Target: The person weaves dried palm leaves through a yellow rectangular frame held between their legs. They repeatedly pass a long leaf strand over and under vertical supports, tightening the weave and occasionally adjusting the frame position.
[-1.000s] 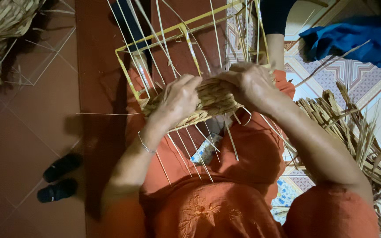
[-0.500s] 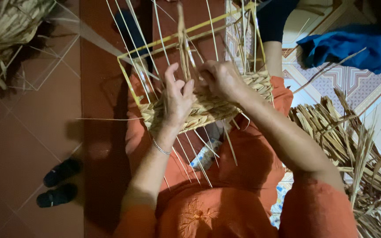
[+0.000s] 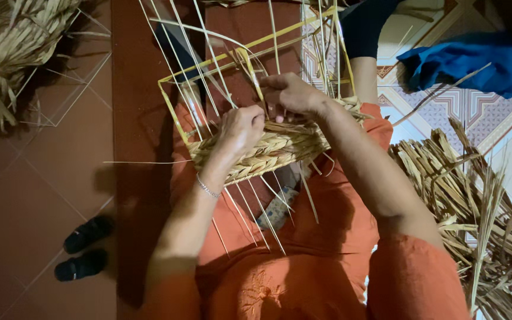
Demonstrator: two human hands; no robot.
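My left hand point(image 3: 241, 127) rests curled over the top edge of the woven band point(image 3: 268, 153), fingers closed down on the plaited straw, pressing it against the frame point(image 3: 170, 106). My right hand point(image 3: 291, 95) sits just behind it, fingertips pinched shut on a strand point(image 3: 255, 77) where it crosses the upright stakes point(image 3: 205, 71). The whole piece lies tilted on my lap point(image 3: 327, 237), the yellow frame leaning away from me and the loose stake ends poking down over my orange clothes. A heap of dry straw point(image 3: 475, 195) lies on the floor to my right, another bundle point(image 3: 13, 53) far off to my left, a blue cloth point(image 3: 463, 59) beyond, and a pair of dark sandals point(image 3: 84, 249) on the tiles. What worries me: the stakes are thin and springy, and if my left hand eases off, I judge the last row could loosen and slide up them. Pulling the pinched strand too hard could snap it or bend a stake out of line, leaving the row uneven. The frame has only my lap to lean on, so a sideways tug might tip it off my knees.
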